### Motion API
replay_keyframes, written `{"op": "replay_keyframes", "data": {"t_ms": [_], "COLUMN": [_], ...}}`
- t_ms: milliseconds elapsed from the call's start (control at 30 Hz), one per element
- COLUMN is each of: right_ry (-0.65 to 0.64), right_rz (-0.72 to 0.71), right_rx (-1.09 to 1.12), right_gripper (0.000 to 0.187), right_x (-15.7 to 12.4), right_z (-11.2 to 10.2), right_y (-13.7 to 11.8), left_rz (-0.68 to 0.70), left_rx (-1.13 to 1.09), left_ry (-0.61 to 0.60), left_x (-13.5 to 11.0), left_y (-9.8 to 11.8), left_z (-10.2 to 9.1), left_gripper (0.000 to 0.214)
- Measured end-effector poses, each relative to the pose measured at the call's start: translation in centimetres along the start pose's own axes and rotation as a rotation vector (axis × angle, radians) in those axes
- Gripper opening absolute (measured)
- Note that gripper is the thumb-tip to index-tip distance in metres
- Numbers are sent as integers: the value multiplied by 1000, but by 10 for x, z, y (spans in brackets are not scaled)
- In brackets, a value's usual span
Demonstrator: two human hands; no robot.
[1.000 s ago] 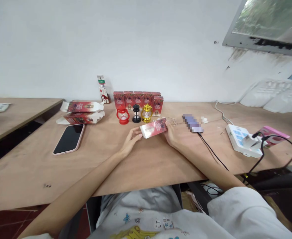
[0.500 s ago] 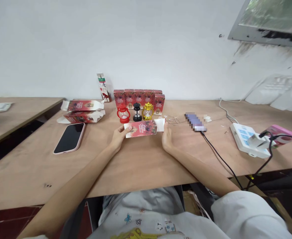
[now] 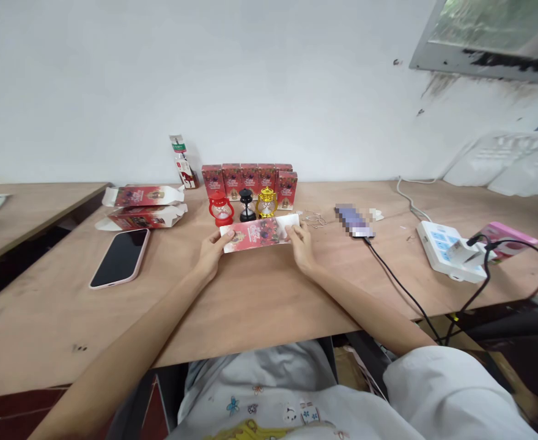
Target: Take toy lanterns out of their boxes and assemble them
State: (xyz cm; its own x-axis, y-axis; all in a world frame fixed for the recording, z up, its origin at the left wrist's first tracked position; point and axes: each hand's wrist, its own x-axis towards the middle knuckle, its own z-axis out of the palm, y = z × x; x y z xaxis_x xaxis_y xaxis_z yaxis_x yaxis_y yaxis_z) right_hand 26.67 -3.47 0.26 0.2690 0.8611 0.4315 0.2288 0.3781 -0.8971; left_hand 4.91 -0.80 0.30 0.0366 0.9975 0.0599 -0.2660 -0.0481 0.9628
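Observation:
A flat red and white carton [image 3: 257,233] lies lengthwise just above the wooden table [image 3: 260,293], held at both ends. My left hand [image 3: 211,252] pinches its left end and my right hand [image 3: 300,243] grips its right end. Just behind it stand three small lanterns: a red lantern [image 3: 220,209], a black lantern [image 3: 247,206] and a gold lantern [image 3: 267,203]. A row of upright red boxes [image 3: 249,178] stands behind the lanterns by the wall.
Two flattened red cartons [image 3: 144,206] and a phone [image 3: 120,257] with a pink case lie at the left. A small bottle [image 3: 180,162] leans against the wall. At the right are thin wire hooks [image 3: 313,217], a cabled device [image 3: 354,222], a white power strip [image 3: 450,250] and a pink box [image 3: 507,235].
The carton turned from tilted to level and moved left, toward me. My left hand shifted left along it and both hands now hold its ends.

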Motion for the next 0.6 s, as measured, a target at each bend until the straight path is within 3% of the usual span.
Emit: {"op": "replay_keyframes", "data": {"t_ms": [67,167,367,600], "right_ry": [-58,-93,-161,-166], "right_rz": [33,82,149,139], "right_rx": [-1,57,181,239], "right_gripper": [37,21,21,16], "right_x": [3,7,11,13], "right_z": [0,1,2,0], "right_y": [4,11,21,13], "left_rz": [11,74,240,319], "left_rx": [13,52,192,208], "left_ry": [-4,5,-48,-116], "left_x": [-1,-4,-8,-12], "left_y": [0,2,14,16], "left_z": [0,1,2,4], "left_gripper": [56,55,60,65]}}
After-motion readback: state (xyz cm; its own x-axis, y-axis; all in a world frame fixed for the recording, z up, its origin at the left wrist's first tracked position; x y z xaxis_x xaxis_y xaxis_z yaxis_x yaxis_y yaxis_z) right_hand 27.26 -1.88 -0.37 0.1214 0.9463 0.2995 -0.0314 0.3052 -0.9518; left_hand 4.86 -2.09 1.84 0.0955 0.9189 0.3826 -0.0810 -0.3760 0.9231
